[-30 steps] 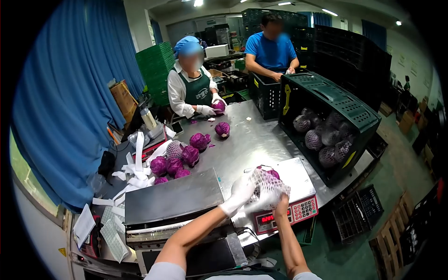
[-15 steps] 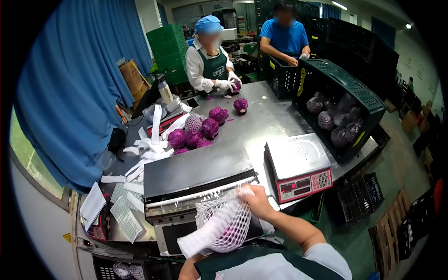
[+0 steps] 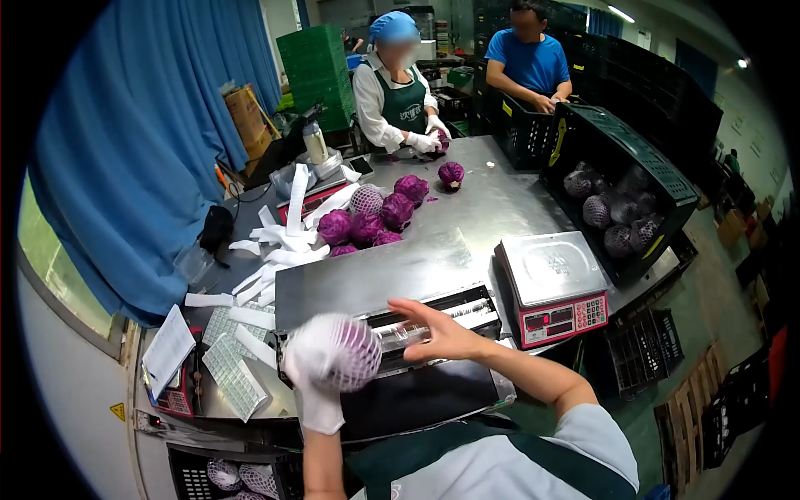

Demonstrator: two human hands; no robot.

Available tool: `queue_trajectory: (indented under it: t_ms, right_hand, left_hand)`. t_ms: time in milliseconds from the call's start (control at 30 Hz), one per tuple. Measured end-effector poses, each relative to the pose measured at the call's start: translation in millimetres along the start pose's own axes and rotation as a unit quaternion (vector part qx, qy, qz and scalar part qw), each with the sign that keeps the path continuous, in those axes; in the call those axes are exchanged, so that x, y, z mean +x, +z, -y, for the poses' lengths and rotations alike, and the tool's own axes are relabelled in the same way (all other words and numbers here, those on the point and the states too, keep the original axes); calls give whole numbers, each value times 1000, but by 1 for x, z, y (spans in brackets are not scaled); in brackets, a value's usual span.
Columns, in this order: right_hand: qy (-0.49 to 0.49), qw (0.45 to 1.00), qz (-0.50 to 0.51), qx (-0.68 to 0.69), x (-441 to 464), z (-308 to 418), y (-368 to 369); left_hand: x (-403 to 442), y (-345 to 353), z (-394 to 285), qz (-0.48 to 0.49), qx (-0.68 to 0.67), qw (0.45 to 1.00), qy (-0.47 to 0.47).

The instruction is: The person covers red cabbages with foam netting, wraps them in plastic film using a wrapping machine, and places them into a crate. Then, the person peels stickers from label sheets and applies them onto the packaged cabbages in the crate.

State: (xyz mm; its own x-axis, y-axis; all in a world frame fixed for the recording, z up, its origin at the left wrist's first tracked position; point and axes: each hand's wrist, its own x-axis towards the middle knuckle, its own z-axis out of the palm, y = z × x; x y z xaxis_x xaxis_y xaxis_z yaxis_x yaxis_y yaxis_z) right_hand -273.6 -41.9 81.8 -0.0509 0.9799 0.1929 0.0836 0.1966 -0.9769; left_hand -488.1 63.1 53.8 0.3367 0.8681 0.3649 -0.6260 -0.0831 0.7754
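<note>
Swung netted purple cabbage (image 3: 358, 354) toward left end of silver-topped machine (image 3: 367, 275) since half a second ago, freeing bare right hand (image 3: 446, 332) from it | gripping cabbage in gloved left hand (image 3: 310, 371), motion-blurred, above machine's front | holding right hand open, thumb apart, just beside it | facing loose purple cabbages (image 3: 365, 229) beyond, on worktop (image 3: 467, 204)

A produce-packing workroom
The steel bench (image 3: 479, 196) bears red cabbages (image 3: 397, 212), a digital scale (image 3: 552, 283) and a crate (image 3: 631, 137) of netted heads (image 3: 597, 212).
</note>
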Motion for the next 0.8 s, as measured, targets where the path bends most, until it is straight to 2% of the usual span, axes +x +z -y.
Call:
queue_trajectory:
  t_ms: [67, 133, 200, 267, 300, 333, 400, 433, 467, 533, 600, 633, 667, 700, 733, 767, 800]
  right_hand:
    - [-43, 998, 22, -50, 26, 4, 3]
    - [29, 960, -32, -277, 59, -19, -7]
    - [63, 993, -63, -81, 87, -37, -30]
    - [184, 979, -63, 63, 98, -53, -46]
    - [209, 973, -60, 70, 103, -61, -54]
    - [235, 967, -60, 76, 106, -64, -58]
    - [260, 960, -82, 62, 111, -63, -67]
    - [295, 951, -72, 60, 113, -61, -72]
    - [331, 939, -63, 60, 113, -61, -76]
    - [319, 942, -103, -24, 109, -73, -82]
    - [299, 939, -65, -155, 93, -59, -96]
    - [247, 929, -89, -262, 83, -62, -99]
    - [140, 904, -86, -395, 68, -68, -103]
    - [103, 889, -51, -443, 53, -56, -100]
    - [82, 867, 31, -490, 43, -42, -98]
    - [9, 817, 126, -563, 36, -40, -99]
    - [-62, 749, 219, -622, 29, -40, -97]
  left_hand:
    - [50, -15, 27, -55, 4, 989, -139]
    - [84, -9, 47, -160, -136, 940, -270]
    - [111, -13, 75, -138, -153, 934, -292]
    - [129, 1, 80, -158, -113, 913, -359]
    - [138, -6, 93, -112, -159, 901, -389]
    - [143, -10, 107, -119, -154, 903, -384]
    - [151, -31, 145, -111, -92, 946, -290]
    - [147, -10, 119, -70, -55, 951, -296]
    - [149, -18, 117, -23, -49, 939, -339]
    - [144, -8, 74, 13, 116, 902, -415]
    - [139, -12, 41, 57, 246, 869, -426]
    - [135, -24, 28, 90, 313, 859, -394]
    - [128, -34, 19, 122, 378, 844, -360]
    - [116, -38, 13, 158, 460, 837, -251]
    - [105, -41, 7, 190, 534, 812, -138]
    - [96, -40, 3, 290, 564, 773, -22]
    - [88, -39, 3, 387, 594, 702, 72]
